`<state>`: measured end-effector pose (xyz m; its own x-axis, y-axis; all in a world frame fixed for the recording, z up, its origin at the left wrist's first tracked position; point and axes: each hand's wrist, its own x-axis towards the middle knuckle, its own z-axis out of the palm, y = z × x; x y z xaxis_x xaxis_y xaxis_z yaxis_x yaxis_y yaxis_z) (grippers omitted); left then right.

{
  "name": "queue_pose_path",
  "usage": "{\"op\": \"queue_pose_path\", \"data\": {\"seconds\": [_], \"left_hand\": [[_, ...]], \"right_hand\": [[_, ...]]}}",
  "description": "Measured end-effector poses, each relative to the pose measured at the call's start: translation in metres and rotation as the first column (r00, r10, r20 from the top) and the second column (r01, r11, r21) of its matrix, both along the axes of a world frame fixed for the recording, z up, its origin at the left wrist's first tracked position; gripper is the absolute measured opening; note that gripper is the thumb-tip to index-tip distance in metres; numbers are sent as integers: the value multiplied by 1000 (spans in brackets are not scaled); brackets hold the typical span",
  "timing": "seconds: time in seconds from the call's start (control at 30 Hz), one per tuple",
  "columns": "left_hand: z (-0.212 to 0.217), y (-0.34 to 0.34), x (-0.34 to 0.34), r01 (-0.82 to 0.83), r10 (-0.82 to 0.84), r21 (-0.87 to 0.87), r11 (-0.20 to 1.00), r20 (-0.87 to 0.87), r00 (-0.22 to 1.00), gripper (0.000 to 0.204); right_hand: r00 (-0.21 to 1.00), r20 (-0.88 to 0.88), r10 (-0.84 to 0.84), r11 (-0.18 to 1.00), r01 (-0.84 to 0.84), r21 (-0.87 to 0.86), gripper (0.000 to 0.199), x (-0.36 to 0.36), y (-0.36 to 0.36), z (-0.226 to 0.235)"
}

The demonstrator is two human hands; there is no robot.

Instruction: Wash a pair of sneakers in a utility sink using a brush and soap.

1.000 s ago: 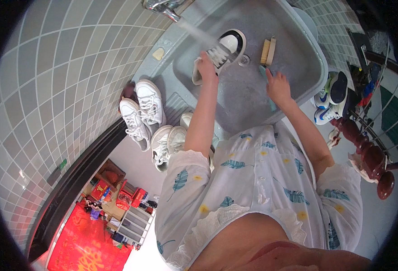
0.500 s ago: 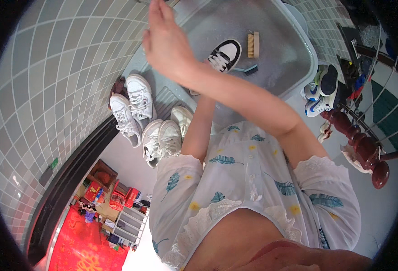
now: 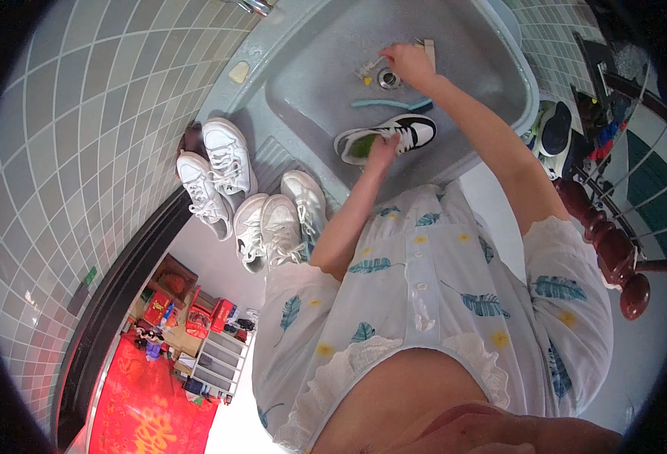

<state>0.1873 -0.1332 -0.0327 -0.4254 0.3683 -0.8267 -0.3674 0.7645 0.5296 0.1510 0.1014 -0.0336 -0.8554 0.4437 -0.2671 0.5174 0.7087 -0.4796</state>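
In the grey sink (image 3: 292, 87), a black-and-white sneaker (image 3: 415, 133) with a green inside lies on its side. My left hand (image 3: 383, 150) is closed on its upper, near the laces. My right hand (image 3: 410, 63) reaches over the drain (image 3: 387, 78), its fingers drawn together; what they hold, if anything, is hidden. Partly behind that hand is a wooden scrub brush (image 3: 429, 50). A blue-handled brush (image 3: 379, 104) with a dark head rests between the sneaker and the drain. Some small pale and yellow bits (image 3: 366, 73) lie left of the drain.
Several white sneakers (image 3: 229, 155) stand on the sink's left ledge, near a pale piece of soap (image 3: 239, 72). A metal tap (image 3: 256, 7) is at the far left. More shoes (image 3: 554, 129) and a dark red wooden post (image 3: 606, 242) are to the right.
My right hand has swung from the tap area at the far left down to the drain. The sneaker, in my left hand, has come nearer and turned, uncovering the drain.
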Motion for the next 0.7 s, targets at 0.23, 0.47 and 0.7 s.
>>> {"op": "queue_pose_path", "data": {"seconds": [0.23,0.47,0.7], "left_hand": [[44,9,-26,460,-494,-200,865,-180,851,50],[48,5,-87,169,-119,89,982,-407,906,29],[81,53,-126,210,160,328,921,-810,564,37]], "right_hand": [[916,208,344,853,-397,337,25,-5,-10,-70],[943,115,313,925,-330,190,24,-1,8,-57],[948,-313,-58,863,-109,-493,27,-8,-23,64]]}}
